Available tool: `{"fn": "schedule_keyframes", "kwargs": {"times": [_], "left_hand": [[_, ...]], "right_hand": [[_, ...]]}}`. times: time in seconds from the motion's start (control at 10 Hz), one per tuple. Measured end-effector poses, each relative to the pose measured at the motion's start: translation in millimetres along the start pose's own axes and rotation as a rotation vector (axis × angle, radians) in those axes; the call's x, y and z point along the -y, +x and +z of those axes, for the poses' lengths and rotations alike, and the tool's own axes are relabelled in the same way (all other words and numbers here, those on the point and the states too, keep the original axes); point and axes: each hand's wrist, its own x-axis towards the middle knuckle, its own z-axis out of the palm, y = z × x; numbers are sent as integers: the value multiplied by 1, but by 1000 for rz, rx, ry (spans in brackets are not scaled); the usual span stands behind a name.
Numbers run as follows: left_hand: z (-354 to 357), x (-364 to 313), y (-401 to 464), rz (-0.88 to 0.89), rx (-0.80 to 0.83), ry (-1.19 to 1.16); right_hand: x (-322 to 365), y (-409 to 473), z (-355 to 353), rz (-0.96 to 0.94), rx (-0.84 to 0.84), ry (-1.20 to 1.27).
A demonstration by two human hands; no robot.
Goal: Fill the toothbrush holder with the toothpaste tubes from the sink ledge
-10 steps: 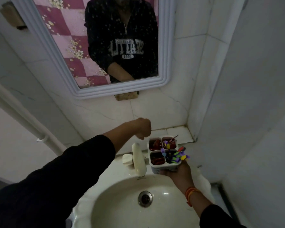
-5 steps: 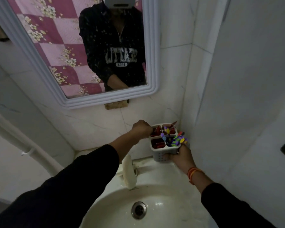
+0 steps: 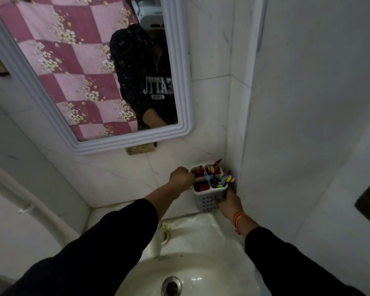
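A white perforated toothbrush holder [image 3: 207,200] with four compartments is held up against the tiled corner, above the sink's back ledge. Red toothpaste tubes [image 3: 201,186] stand in three compartments. Several colourful toothbrushes [image 3: 221,180] fill the near right one. My right hand [image 3: 229,201] grips the holder's lower right side. My left hand [image 3: 181,178] is closed in a fist at the holder's left rim, touching it; whether it holds anything is hidden.
The white sink [image 3: 201,272] with its drain [image 3: 171,286] lies below, and a white tap [image 3: 158,240] is partly hidden by my left sleeve. A white-framed mirror [image 3: 179,82] hangs above. The tiled right wall [image 3: 308,124] stands close beside the holder.
Both hands have lifted the holder off the sink ledge and moved it up and back into the wall corner. My left fist has come to the holder's left rim.
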Motion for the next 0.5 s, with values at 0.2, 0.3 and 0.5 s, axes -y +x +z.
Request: {"fn": "schedule_keyframes", "kwargs": {"times": [0.2,0.3,0.5], "left_hand": [[-26,16,-46,218,-8,250],[-55,26,-78,320,-21,340],[-134,38,-152,478,-237,308]], "right_hand": [[13,-53,1,25,-5,-58],[37,-85,6,-43,92,-126],[142,-159,-2,-310,-25,-115]]}}
